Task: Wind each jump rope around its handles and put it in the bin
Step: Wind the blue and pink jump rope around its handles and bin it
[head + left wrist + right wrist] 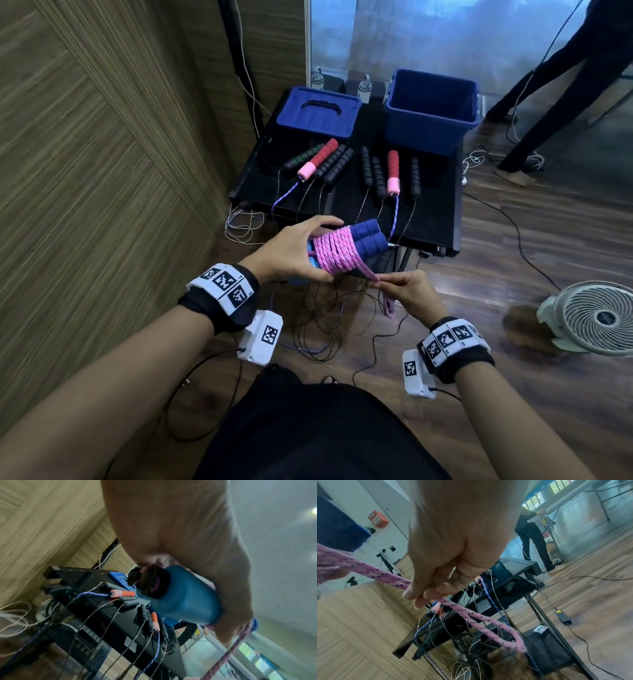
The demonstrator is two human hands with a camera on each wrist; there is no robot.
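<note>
Pink rope [334, 251] nearly wound round its blue handles [368, 236].
Left hand [294, 253] grips the bundle; right hand [409, 291] pinches the short remaining loop. Bin [431, 118] appears empty; several ropes [376, 171] wait on the table [442, 219].

Left hand [294, 251] around blue handles [366, 238] wound in pink rope [334, 251]; right hand [409, 294] pinching its doubled end.

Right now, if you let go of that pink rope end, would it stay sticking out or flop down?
Probably flop: the pink rope already droops in a loop below the right hand. It looks soft and braided, so likely light. The coils round the blue handles may loosen unless the left hand holds them.
</note>
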